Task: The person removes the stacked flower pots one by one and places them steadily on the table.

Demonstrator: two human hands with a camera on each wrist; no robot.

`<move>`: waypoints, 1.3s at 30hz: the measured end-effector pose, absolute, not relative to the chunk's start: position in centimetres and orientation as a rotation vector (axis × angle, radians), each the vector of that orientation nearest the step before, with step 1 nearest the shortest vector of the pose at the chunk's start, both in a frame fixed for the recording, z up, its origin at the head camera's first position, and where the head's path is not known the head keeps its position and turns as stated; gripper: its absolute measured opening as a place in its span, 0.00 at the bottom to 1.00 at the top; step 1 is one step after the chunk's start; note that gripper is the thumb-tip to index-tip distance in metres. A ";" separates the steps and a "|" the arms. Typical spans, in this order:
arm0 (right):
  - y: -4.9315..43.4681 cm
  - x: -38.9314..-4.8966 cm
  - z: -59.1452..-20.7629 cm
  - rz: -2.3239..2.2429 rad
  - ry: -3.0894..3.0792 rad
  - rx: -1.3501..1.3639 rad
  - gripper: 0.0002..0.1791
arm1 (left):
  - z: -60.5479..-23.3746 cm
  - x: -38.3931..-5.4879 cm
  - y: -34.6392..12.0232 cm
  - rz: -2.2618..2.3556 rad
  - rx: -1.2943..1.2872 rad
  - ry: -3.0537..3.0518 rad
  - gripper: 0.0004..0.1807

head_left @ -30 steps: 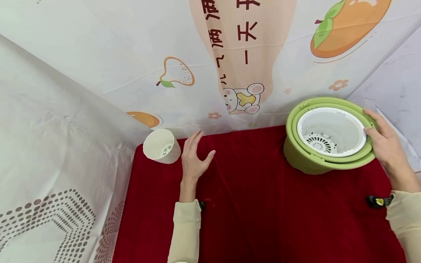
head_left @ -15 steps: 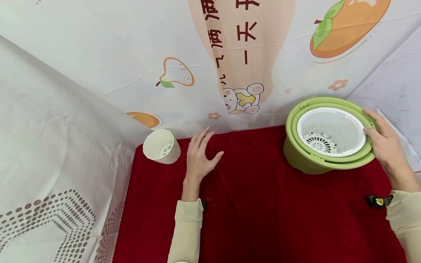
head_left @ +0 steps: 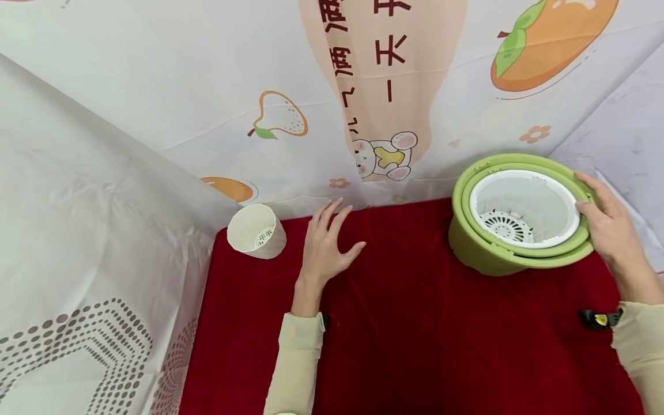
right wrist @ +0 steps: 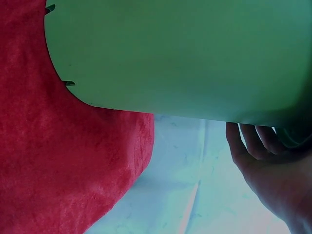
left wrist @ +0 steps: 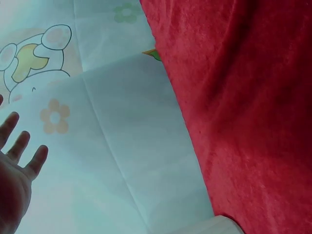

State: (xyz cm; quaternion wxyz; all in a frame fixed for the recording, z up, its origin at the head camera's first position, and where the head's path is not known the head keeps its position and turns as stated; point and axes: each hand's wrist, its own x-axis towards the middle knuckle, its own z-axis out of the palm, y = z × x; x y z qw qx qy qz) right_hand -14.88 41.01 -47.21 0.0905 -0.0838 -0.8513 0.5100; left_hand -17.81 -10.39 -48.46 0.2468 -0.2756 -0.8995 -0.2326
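On the right of the head view stand green flower pots [head_left: 482, 253], one nested in the other, with a white pot [head_left: 524, 202] that has a slotted bottom inside them. My right hand [head_left: 612, 222] grips their right rim, thumb on top; in the right wrist view its fingers [right wrist: 239, 141] lie against the outer green wall. My left hand [head_left: 324, 248] hovers over the cloth with fingers spread and holds nothing. To its left is a small cream pot [head_left: 267, 245] with a perforated bottom, apart from the hand.
A dark red cloth [head_left: 384, 323] covers the table. A white printed curtain [head_left: 207, 115] hangs behind it and along the left side. The nested pots stand close to the back and right edges.
My left hand has drifted rightward, away from the small cream pot. The right hand and the nested pots have stayed in place.
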 end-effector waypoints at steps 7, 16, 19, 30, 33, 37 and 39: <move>41.1 -14.6 -47.5 1.479 -2.574 -0.259 0.30 | -48.3 -18.0 -9.5 -0.655 -0.790 -2.453 0.39; 41.6 -14.1 -47.6 1.475 -2.566 -0.278 0.31 | -48.7 -18.4 -7.3 -0.671 -0.913 -2.436 0.41; 41.5 -14.3 -47.5 1.509 -2.564 -0.281 0.31 | -48.9 -18.5 -6.7 -0.657 -0.963 -2.414 0.42; 41.1 -14.9 -47.2 1.561 -2.551 -0.259 0.31 | -49.0 -18.9 -5.1 -0.664 -1.034 -2.430 0.44; 41.1 -14.8 -47.3 1.554 -2.559 -0.260 0.31 | -48.9 -19.1 -4.8 -0.659 -1.050 -2.424 0.44; 41.2 -14.9 -47.3 1.574 -2.533 -0.253 0.31 | -48.4 -19.5 -4.1 -0.644 -1.078 -2.420 0.44; 41.3 -14.9 -47.3 1.590 -2.512 -0.250 0.31 | -48.1 -19.7 -3.8 -0.641 -1.091 -2.425 0.45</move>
